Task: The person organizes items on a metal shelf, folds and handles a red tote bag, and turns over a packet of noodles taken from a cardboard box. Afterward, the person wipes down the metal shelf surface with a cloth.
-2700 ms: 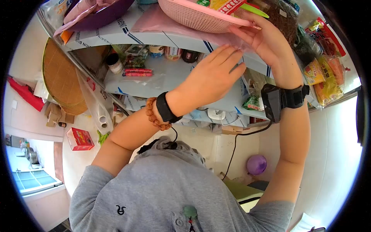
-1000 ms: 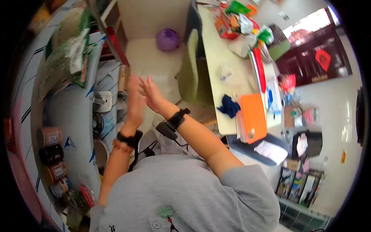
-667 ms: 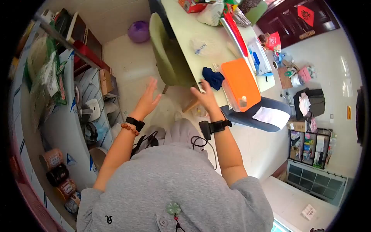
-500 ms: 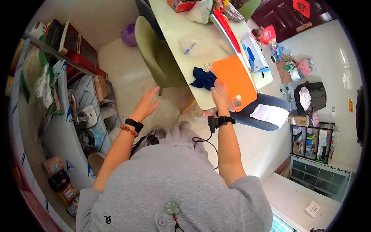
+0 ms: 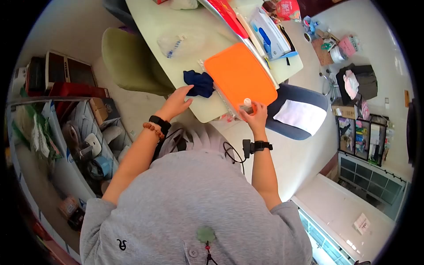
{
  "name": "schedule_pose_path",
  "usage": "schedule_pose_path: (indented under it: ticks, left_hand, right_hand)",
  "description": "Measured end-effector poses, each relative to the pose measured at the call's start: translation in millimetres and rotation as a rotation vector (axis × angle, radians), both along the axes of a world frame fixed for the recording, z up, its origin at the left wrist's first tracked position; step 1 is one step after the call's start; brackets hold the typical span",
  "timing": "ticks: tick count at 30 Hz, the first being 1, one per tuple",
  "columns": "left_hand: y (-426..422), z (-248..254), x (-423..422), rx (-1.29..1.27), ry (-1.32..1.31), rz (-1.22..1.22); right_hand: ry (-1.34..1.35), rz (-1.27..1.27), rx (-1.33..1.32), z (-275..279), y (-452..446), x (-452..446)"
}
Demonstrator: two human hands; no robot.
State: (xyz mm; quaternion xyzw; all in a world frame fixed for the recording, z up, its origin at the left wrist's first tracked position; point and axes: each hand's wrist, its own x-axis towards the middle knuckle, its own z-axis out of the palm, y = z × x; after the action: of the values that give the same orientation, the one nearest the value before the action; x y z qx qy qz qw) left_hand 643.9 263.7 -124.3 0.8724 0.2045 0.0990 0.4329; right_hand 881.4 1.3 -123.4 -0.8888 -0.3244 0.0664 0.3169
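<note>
Lying on table [image 5: 152,20]: navy cloth [image 5: 198,84] by left edge, orange board [image 5: 238,73] at near edge; neither lifted yet
Left hand [image 5: 176,106]: unclenched, beside cloth
Right hand [image 5: 256,116]: at board's near corner, grip unclear

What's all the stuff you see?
table: 1, pale, top middle
board: 1, orange, on table
navy cloth: 1, navy, beside board
clear bag: 1, clear, on table
printed box: 1, blue-white, on table
chairs: 3, green/blue/dark, around table
white cloth: 1, white, on blue chair
shelves: several, grey, left
rack: 1, black, right
clutter: uncountable, mixed colours, on shelves
wristbands: 2, black, both wrists
shirt: 1, grey, bottom
left hand: 1, bare, beside navy cloth
right hand: 1, bare, at board's near end
</note>
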Motion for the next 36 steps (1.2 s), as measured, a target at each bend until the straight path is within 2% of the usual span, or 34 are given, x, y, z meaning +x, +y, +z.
schedule_pose_path:
  ticks: [5,8,11,14,17,20,23,24,28,31,33,34,36]
  left_hand:
    - [-3,4,44,-0.006,0.019,-0.195]
    - [-2,3,58,0.021,0.005,-0.285]
    - [2,9,68,0.013,0.012,-0.312]
    - [13,18,76,0.002,-0.081,-0.247]
    - [23,23,78,-0.08,-0.092,-0.159]
    - [40,6,69,-0.002,-0.043,-0.2]
    - [50,-22,44,0.208,0.087,-0.314]
    - [51,-23,40,0.184,0.113,-0.324]
    - [51,-32,34,0.191,0.035,-0.293]
    - [62,-23,32,0.156,-0.032,-0.237]
    - [91,-13,35,0.214,-0.035,-0.061]
    - [106,-4,39,0.241,-0.034,0.025]
    - [131,17,50,0.475,0.046,0.083]
  right_hand:
    - [0.122,-0.012,-0.074,-2,5,3]
    - [0.04,0.003,-0.144,2,9,3]
    - [0.264,-0.107,-0.04,1,16,0]
    - [0.329,-0.18,0.239,35,38,-12]
    - [0.835,-0.092,0.306,21,66,-26]
    - [0.975,0.129,0.124,6,93,-54]
    - [0.93,0.131,0.023,-27,109,-67]
    - [0.78,0.172,-0.076,-31,116,-65]
    - [0.341,0.254,-0.172,-42,127,-69]
    - [0.069,0.309,-0.266,-37,130,-78]
    - [-0.049,0.351,-0.345,-22,129,-83]
    - [-0.045,0.354,-0.29,-16,131,-84]
    - [0.003,0.353,-0.161,-5,138,-82]
